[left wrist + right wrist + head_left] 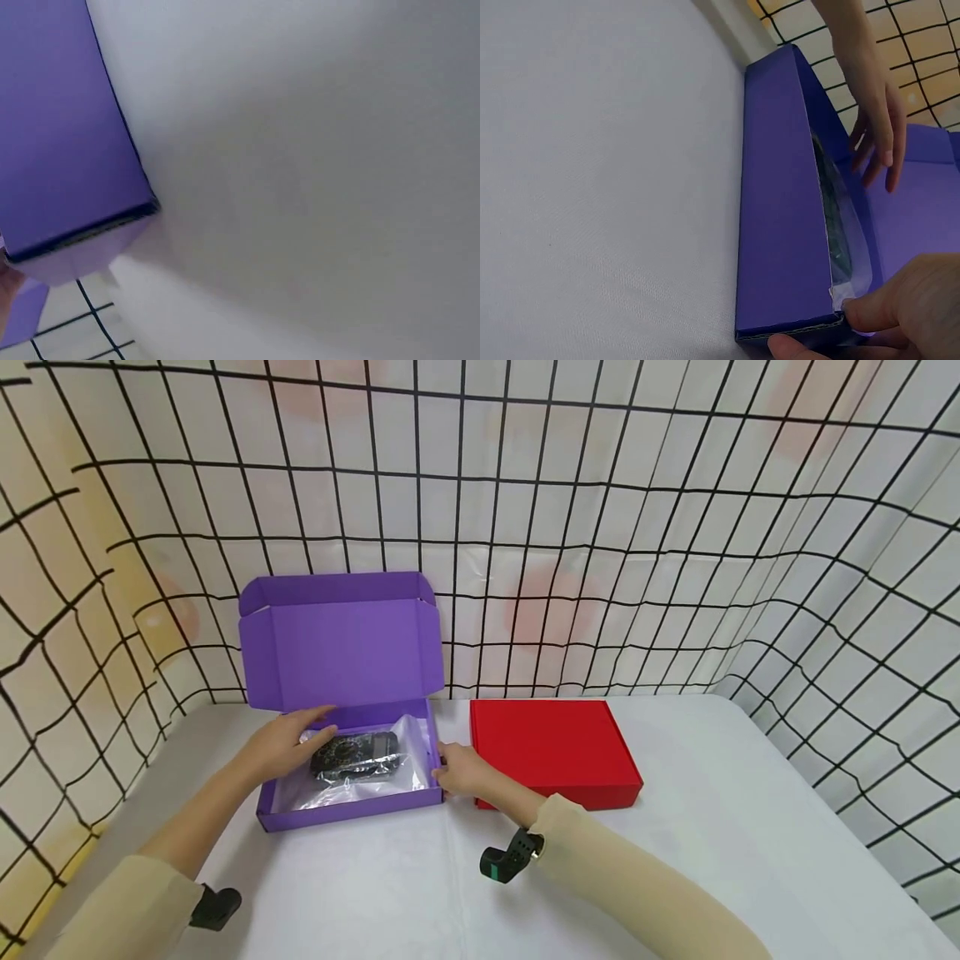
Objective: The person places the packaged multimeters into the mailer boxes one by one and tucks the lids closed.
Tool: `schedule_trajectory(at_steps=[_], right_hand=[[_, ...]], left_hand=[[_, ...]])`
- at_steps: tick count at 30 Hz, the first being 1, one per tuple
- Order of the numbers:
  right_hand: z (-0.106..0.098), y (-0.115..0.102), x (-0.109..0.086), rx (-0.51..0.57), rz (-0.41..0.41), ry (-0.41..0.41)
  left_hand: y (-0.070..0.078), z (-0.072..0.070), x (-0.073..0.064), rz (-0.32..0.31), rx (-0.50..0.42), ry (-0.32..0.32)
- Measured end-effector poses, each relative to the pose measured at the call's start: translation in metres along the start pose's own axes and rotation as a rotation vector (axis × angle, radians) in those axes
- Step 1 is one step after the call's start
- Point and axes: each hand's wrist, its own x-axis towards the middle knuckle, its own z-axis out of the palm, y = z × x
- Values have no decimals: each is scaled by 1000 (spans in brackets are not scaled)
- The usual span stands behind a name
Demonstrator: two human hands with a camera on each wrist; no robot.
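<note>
Beige sleeves (637,877) over the near tabletop (360,893). Right hand (460,770), pinching purple box (345,815) at its near right corner, left of tabletop centre. Left hand (288,745), fingers loosely extended above box's left side. Black device (356,755) in clear plastic (414,768) inside; lid (352,652) raised toward back edge. Red box (551,743) just beside, right; room thence to right edge.

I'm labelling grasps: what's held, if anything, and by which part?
The right hand grips the purple box by its front right corner; the left hand holds nothing.
</note>
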Motion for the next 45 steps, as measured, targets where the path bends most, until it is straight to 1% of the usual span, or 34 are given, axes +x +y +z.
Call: schedule_trajectory(at_steps=[4,7,11,15,20,23,25,27,29,34,36,38,41,43,45], right_hand=[[0,-1,1,35,18,-3],[0,-1,1,46,34,2],[-2,0,0,8,27,36],[-12,0,4,20,17,103],[-35,-5,17,65,3,187],[-51,-9,24,72,1,228],[-59,-11,27,69,-1,250],[-65,-11,29,59,8,264],[-68,-10,31,50,10,264],[-69,-4,33,59,14,245],[-69,-1,34,61,11,251],[-69,0,36,46,9,273],[-69,0,42,39,6,316],[-69,-2,46,65,1,338],[-69,-5,51,114,-4,349]], left_hand=[[-7,-2,-7,-27,-52,71],[-12,-2,-11,-43,-104,141],[-19,-3,-15,-52,-186,285],[-24,-13,-19,-86,-238,422],[-30,-33,-19,-181,-243,532],[-32,-43,-17,-270,-213,591],[-33,-47,-16,-341,-198,618],[-34,-50,-16,-398,-188,626],[-35,-51,-17,-438,-188,619],[-39,-49,-20,-461,-184,581],[-40,-48,-19,-469,-190,560],[-40,-48,-18,-471,-209,515],[-39,-50,-13,-467,-268,420],[-38,-51,-9,-461,-325,364],[-37,-53,-4,-454,-388,323]])
